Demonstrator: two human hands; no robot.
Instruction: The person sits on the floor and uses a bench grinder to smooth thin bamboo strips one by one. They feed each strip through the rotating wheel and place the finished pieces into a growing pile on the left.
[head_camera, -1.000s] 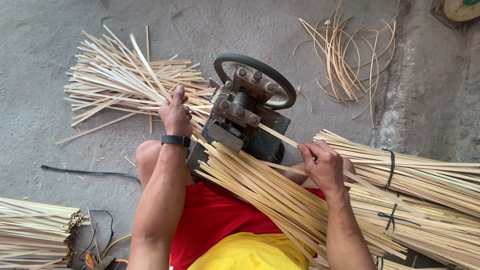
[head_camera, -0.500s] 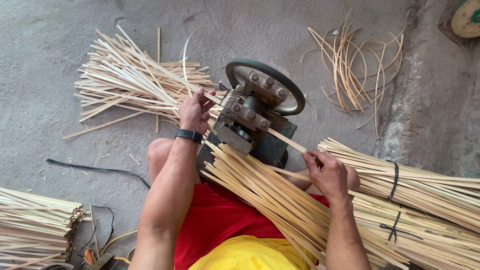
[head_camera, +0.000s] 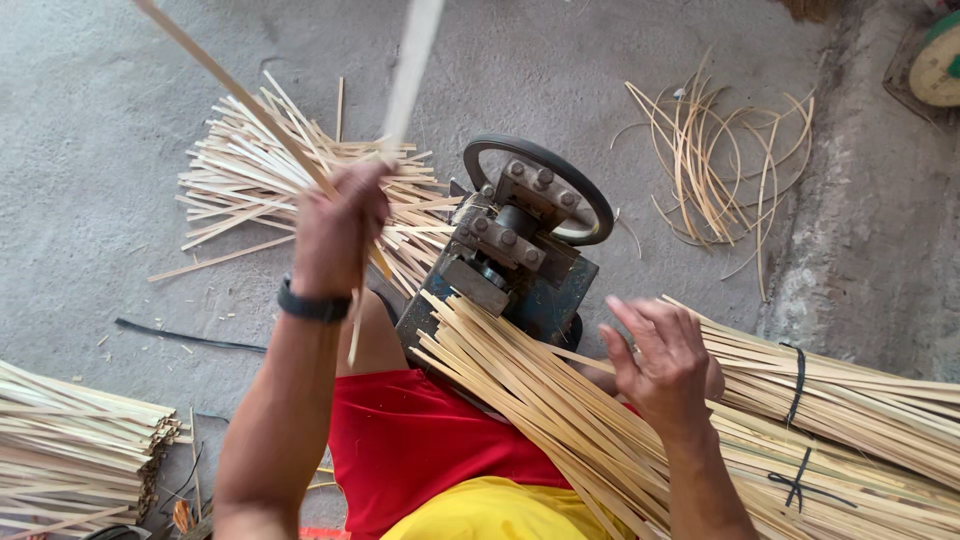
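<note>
My left hand (head_camera: 335, 225), with a black wristband, is raised and closed on two thin bamboo strips (head_camera: 300, 150) that stick up past the top of the view. My right hand (head_camera: 665, 360) hovers with fingers spread over a slanted bundle of bamboo slats (head_camera: 540, 400) lying across my lap. It holds nothing. Between the hands sits a dark metal splitting machine (head_camera: 510, 260) with a black wheel (head_camera: 545, 165) on the concrete floor.
A loose heap of split strips (head_camera: 250, 180) lies beyond the machine at left. Curled thin shavings (head_camera: 710, 170) lie at upper right. Tied bamboo bundles (head_camera: 850, 400) lie at right, another stack (head_camera: 70, 440) at lower left. A black cord (head_camera: 180, 337) crosses the floor.
My left hand has pulled strips from the machine's far side and lifted them high. My right hand has let go of the slat it fed and opened above the bundle.
</note>
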